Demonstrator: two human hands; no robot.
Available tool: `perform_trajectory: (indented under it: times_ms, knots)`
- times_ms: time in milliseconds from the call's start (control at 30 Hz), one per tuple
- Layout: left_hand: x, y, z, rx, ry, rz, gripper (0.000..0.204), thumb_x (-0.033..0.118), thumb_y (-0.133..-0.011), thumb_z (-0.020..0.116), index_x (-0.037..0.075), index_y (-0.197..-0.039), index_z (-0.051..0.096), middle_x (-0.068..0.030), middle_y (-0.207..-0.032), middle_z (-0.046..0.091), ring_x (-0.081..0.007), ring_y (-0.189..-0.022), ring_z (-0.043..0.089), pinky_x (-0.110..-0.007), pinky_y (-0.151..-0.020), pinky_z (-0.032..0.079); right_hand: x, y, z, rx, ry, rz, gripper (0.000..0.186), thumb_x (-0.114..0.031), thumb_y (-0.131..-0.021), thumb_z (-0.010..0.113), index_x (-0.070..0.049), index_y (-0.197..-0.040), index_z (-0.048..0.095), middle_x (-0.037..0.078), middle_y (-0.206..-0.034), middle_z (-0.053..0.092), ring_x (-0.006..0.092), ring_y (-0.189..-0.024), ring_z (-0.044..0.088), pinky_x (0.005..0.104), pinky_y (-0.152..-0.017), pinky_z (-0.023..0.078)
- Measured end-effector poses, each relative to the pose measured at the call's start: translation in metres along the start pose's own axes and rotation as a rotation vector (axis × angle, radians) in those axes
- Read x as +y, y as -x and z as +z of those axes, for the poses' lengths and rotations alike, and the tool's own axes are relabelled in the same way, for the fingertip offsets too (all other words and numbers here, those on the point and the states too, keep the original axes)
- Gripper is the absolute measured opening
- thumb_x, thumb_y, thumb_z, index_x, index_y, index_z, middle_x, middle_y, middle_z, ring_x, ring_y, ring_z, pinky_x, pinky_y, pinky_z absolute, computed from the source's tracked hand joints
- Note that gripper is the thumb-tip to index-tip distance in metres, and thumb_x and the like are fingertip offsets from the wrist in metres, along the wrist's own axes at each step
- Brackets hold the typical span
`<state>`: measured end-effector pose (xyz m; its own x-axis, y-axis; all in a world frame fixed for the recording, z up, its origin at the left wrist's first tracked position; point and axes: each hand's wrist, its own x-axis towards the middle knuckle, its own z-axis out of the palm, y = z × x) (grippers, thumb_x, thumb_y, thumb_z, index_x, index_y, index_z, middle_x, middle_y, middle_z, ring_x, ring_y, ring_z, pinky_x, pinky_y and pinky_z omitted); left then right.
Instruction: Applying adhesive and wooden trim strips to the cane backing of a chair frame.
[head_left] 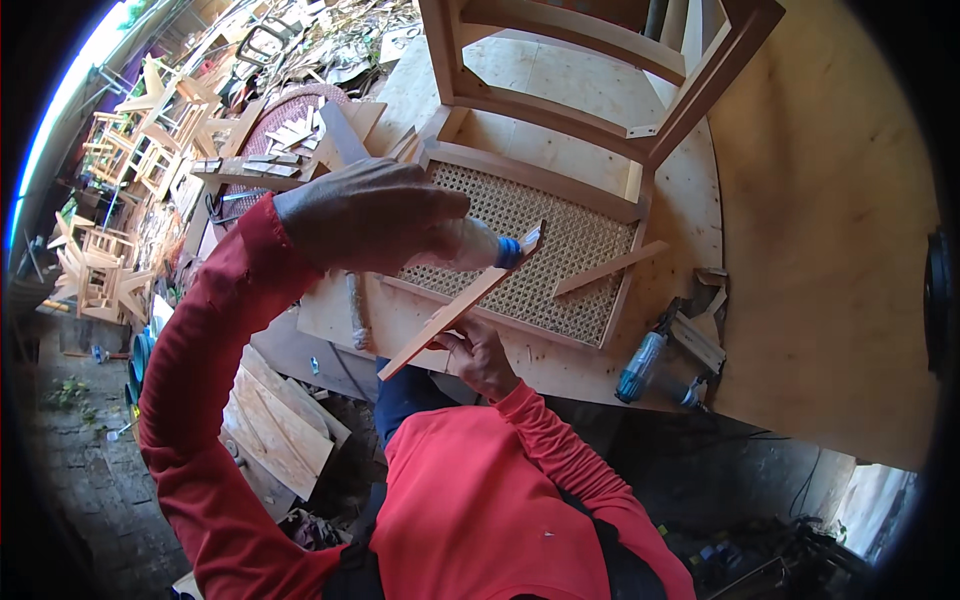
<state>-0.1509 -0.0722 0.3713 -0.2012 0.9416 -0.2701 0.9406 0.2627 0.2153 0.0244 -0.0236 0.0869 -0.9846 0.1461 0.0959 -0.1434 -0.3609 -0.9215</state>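
Note:
My left hand [375,215] is closed around a whitish squeeze bottle [478,246] with a blue cap, tipped so the cap meets the far end of a wooden strip [455,307]. White glue shows on the strip there. From below, my right hand [483,360] grips the strip near its lower end, holding it slantwise above a chair's woven cane seat [560,225]. The wooden chair frame [560,118] lies with its back toward the far side. Across the cane and the seat's right rail rests a second wooden strip [612,268].
A teal nail gun [642,368] lies on the plywood tabletop [800,250] to the right. A thick stick-like tool [357,312] is left of the seat. Wood offcuts [290,135] pile at the far left. Several unfinished wooden frames [105,265] stand beyond, and boards [280,420] lean below.

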Motion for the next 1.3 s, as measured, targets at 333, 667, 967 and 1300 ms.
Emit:
perform_trajectory:
  times_ms: [333, 667, 967, 1300]
  knots:
    - [0.000, 0.002, 0.011, 0.019, -0.104, 0.035, 0.027, 0.026, -0.091, 0.077, 0.007, -0.099, 0.061, -0.0195, -0.076, 0.066, -0.0433, -0.077, 0.068, -0.052, -0.067, 0.052, 0.003, 0.002, -0.001, -0.017, -0.014, -0.021, 0.021, 0.007, -0.101, 0.060, 0.006, -0.121, 0.063, 0.011, -0.104, 0.069, 0.0208, -0.096, 0.074, 0.0327, -0.086, 0.063]
    - [0.003, 0.009, 0.016, -0.053, -0.094, -0.037, 0.021, 0.022, -0.089, 0.076, 0.008, -0.101, 0.066, -0.0142, -0.084, 0.066, -0.0361, -0.087, 0.068, -0.049, -0.076, 0.053, 0.000, 0.000, -0.005, -0.013, 0.033, -0.015, 0.021, 0.008, -0.100, 0.060, 0.004, -0.121, 0.062, 0.012, -0.107, 0.070, 0.0205, -0.097, 0.073, 0.0333, -0.087, 0.064]
    - [-0.001, 0.015, 0.033, -0.037, -0.108, 0.017, 0.021, 0.016, -0.085, 0.074, 0.006, -0.101, 0.064, -0.0125, -0.089, 0.066, -0.0350, -0.087, 0.068, -0.048, -0.075, 0.054, -0.007, -0.005, -0.011, 0.041, 0.033, -0.061, 0.023, 0.012, -0.097, 0.059, 0.005, -0.119, 0.062, 0.012, -0.108, 0.068, 0.0211, -0.098, 0.073, 0.0337, -0.087, 0.065]
    - [-0.001, 0.018, 0.044, -0.001, -0.130, 0.030, 0.024, 0.027, -0.089, 0.077, 0.009, -0.097, 0.064, -0.0180, -0.073, 0.067, -0.0409, -0.075, 0.069, -0.051, -0.065, 0.052, -0.008, -0.007, -0.020, 0.032, 0.041, -0.053, 0.023, 0.006, -0.102, 0.057, 0.005, -0.125, 0.060, 0.013, -0.116, 0.070, 0.0230, -0.107, 0.073, 0.0366, -0.097, 0.063]
